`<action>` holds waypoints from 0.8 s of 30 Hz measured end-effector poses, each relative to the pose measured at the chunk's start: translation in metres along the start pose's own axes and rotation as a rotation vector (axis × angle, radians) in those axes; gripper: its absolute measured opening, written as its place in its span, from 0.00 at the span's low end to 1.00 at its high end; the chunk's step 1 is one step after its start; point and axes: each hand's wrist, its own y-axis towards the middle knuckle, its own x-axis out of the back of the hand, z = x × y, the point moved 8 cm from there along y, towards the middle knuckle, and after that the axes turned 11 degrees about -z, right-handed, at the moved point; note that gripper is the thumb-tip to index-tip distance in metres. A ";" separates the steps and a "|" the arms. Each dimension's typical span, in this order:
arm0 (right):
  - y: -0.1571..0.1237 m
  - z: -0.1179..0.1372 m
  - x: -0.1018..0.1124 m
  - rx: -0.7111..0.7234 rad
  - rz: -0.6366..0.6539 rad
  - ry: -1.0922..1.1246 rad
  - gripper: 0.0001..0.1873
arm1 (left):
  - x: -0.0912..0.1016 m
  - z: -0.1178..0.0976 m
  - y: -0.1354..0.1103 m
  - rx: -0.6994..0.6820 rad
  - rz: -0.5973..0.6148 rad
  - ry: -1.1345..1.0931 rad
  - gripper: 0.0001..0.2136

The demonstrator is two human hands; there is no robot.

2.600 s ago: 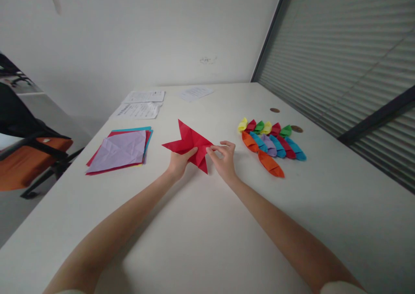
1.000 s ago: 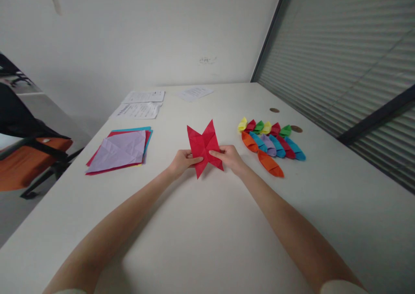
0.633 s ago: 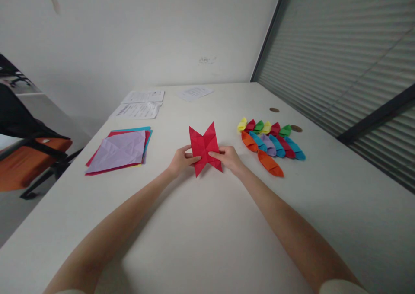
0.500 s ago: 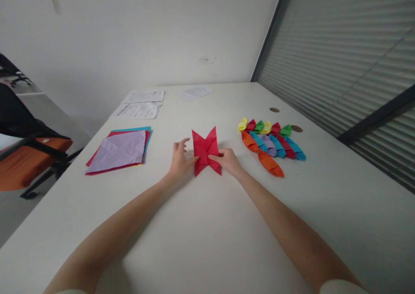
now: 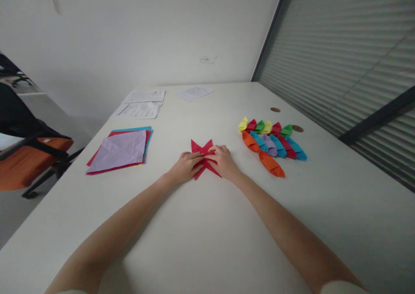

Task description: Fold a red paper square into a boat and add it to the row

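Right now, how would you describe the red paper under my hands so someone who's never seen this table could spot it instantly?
Start with the white table. Near its middle, your left hand and right hand meet, both touching the red folded paper. Its four spread points set it apart from the stacked sheets to the left and the slim folded pieces to the right.

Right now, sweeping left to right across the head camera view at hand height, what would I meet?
Orange-seated office chair, stack of coloured paper squares, left hand, red four-pointed folded paper, right hand, multicoloured folded paper pieces, window blinds.
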 end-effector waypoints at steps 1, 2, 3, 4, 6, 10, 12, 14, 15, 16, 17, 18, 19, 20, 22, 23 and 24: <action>0.000 0.003 -0.003 0.047 0.041 0.005 0.14 | 0.000 0.001 0.000 0.005 -0.003 -0.003 0.16; -0.001 0.004 -0.004 0.077 0.076 0.004 0.14 | 0.001 0.001 0.000 0.011 -0.005 -0.005 0.16; -0.001 0.004 -0.005 0.096 0.108 -0.003 0.13 | 0.001 0.002 0.000 0.017 -0.004 -0.006 0.16; -0.001 0.004 -0.005 0.111 0.138 -0.017 0.13 | 0.000 0.003 0.000 0.023 -0.002 -0.007 0.17; -0.001 0.004 -0.003 0.131 0.195 -0.062 0.12 | 0.000 0.006 0.000 0.034 0.003 -0.009 0.17; 0.000 0.008 0.009 0.123 0.307 -0.149 0.11 | -0.001 0.009 -0.001 0.031 0.022 -0.013 0.16; 0.000 0.010 0.015 0.098 0.356 -0.192 0.09 | -0.001 0.010 -0.001 0.014 0.041 -0.015 0.16; -0.001 0.010 0.021 0.042 0.400 -0.221 0.09 | -0.001 0.009 -0.001 0.001 0.059 -0.023 0.15; -0.002 0.009 0.023 0.016 0.418 -0.225 0.08 | 0.000 0.008 -0.001 -0.001 0.064 -0.029 0.16; -0.002 0.008 0.025 -0.004 0.431 -0.220 0.08 | 0.000 0.008 -0.001 0.000 0.065 -0.034 0.16; -0.002 0.007 0.026 -0.014 0.434 -0.210 0.07 | 0.001 0.007 -0.001 0.000 0.066 -0.038 0.17; -0.001 0.006 0.028 -0.015 0.424 -0.196 0.07 | 0.002 0.006 -0.001 0.001 0.063 -0.042 0.18; 0.001 0.005 0.029 -0.010 0.399 -0.184 0.08 | 0.003 0.006 -0.001 0.000 0.060 -0.047 0.18; 0.004 0.004 0.030 0.001 0.362 -0.173 0.10 | 0.004 0.005 -0.001 -0.003 0.057 -0.053 0.19; 0.008 0.002 0.032 0.035 0.274 -0.154 0.15 | 0.005 0.003 0.000 -0.019 0.066 -0.075 0.20; 0.010 0.002 0.030 0.056 0.242 -0.138 0.17 | 0.005 0.003 0.000 -0.033 0.080 -0.092 0.21; 0.010 0.002 0.028 0.080 0.228 -0.115 0.19 | 0.005 0.002 0.000 -0.048 0.095 -0.114 0.21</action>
